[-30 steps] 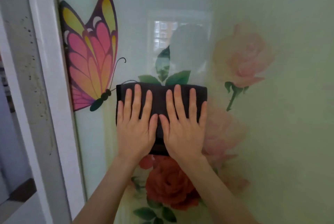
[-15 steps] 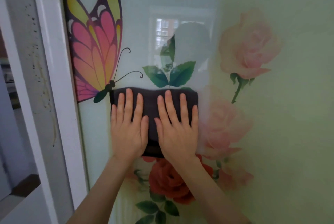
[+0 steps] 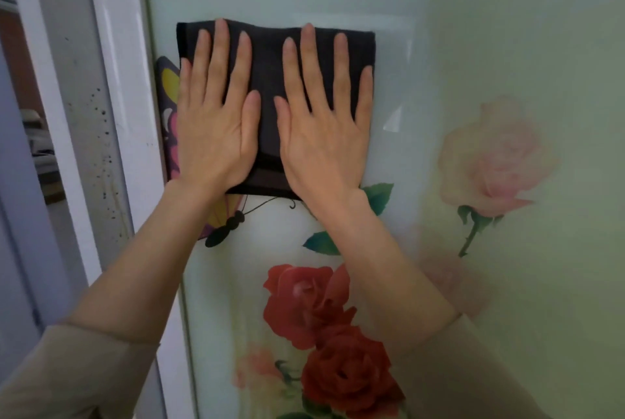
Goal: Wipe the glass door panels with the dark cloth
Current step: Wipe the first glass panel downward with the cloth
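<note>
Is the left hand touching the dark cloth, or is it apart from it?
Touching. In the head view the left hand lies flat, fingers spread, on the dark cloth, pressing it against the glass door panel; no gap shows between them.

Matt dark cloth (image 3: 270, 80), glossy smooth glass door panel (image 3: 473, 29), glossy white frame (image 3: 125, 114) speckled with dark spots

Cloth (image 3: 270, 80) hides most of butterfly (image 3: 169, 121); roses (image 3: 348, 378) cropped.

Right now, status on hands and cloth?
Left hand, right hand flat, open, pressing dark cloth on glass panel. Cloth covers butterfly's upper wing. Nothing obstructing.
</note>
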